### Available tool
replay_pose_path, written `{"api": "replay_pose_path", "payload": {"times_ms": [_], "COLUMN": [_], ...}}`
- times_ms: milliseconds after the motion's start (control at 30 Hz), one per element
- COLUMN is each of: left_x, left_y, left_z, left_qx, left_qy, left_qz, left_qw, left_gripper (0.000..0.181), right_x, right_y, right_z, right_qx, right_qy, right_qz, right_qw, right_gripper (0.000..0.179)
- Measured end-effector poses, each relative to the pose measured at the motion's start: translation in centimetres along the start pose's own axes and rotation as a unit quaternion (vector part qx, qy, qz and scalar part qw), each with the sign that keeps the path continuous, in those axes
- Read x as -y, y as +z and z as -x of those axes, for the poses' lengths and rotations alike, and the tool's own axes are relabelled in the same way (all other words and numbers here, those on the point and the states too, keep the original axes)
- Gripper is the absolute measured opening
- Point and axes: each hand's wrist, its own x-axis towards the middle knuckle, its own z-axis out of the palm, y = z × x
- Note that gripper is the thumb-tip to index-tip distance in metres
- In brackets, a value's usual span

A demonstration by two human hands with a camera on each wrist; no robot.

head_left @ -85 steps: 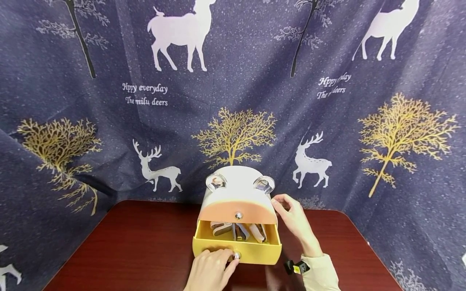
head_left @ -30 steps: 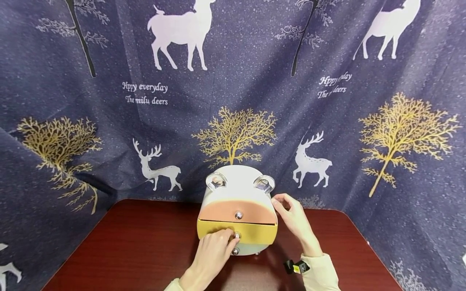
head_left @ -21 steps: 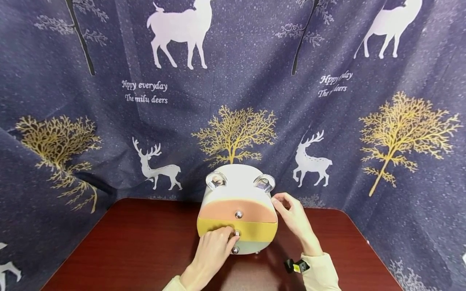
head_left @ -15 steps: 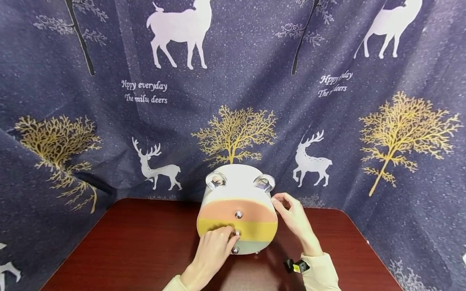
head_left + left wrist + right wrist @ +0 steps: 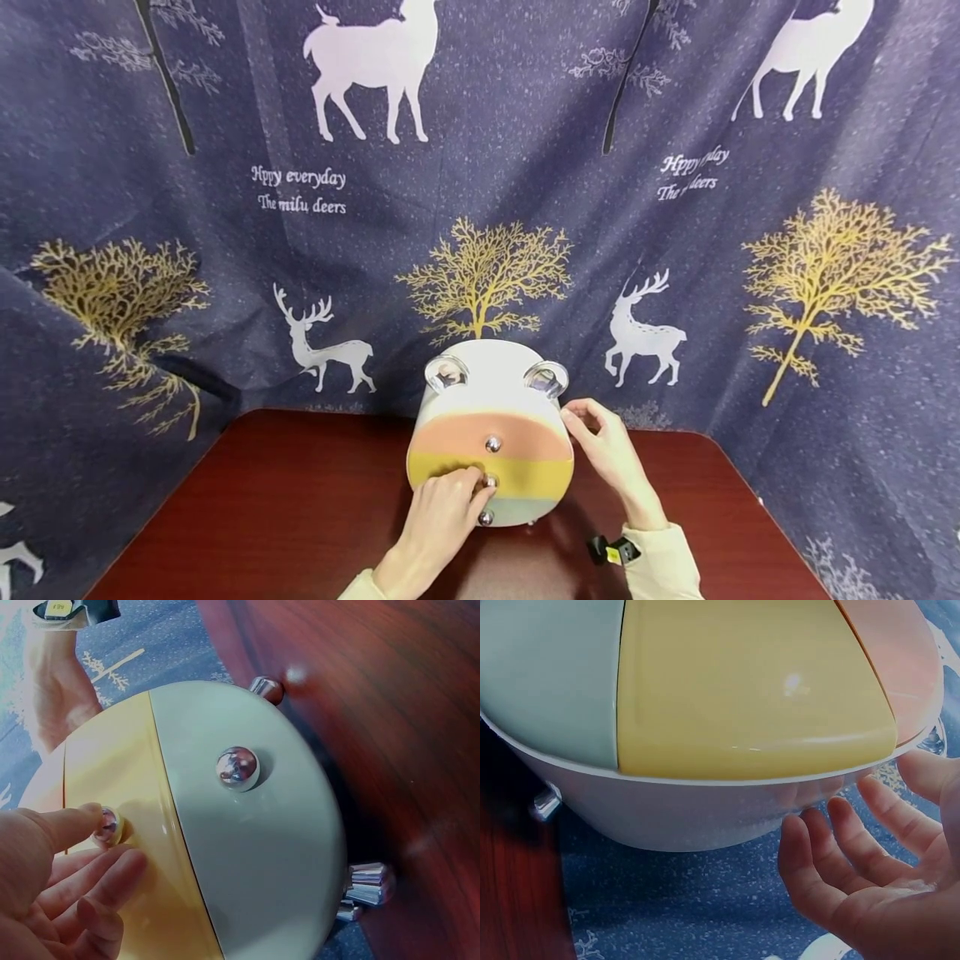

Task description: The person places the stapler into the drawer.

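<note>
A rounded white drawer box [image 5: 487, 383] stands on the table, its front banded by a pink drawer [image 5: 450, 435], a yellow drawer [image 5: 536, 478] and a grey-green drawer [image 5: 525, 509], all pushed in. My left hand [image 5: 442, 517] pinches the silver knob [image 5: 109, 827] of the yellow drawer between thumb and fingers. Below it, the grey-green drawer's knob [image 5: 238, 768] is free. My right hand [image 5: 606, 446] is at the box's right side, fingertips against or close by the white wall [image 5: 682, 814], fingers loosely bent. What lies inside the drawers is hidden.
Two shiny eye-like rings [image 5: 446, 374] stick up from the box top. Short silver feet [image 5: 369, 883] carry the box on a dark red table [image 5: 285, 508]. A blue cloth [image 5: 510, 167] with deer and trees hangs behind the table. A small black device [image 5: 615, 550] sits at my right wrist.
The yellow drawer, earlier pulled out with several small clip-like things inside, has slid fully in. My left hand moved forward with its knob; the right hand stays at the box's side.
</note>
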Motion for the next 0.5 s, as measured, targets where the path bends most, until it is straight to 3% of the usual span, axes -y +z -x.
{"api": "replay_pose_path", "payload": {"times_ms": [500], "left_x": [-0.20], "left_y": [-0.65], "left_z": [-0.27], "left_qx": [0.022], "left_qy": [-0.004], "left_qz": [0.012], "left_qw": [0.9997], "left_gripper": [0.026], "right_x": [0.11], "right_y": [-0.07], "right_z": [0.07], "right_qx": [0.012], "right_qy": [0.025], "right_qz": [-0.037], "right_qw": [0.9989], "right_gripper": [0.019]}}
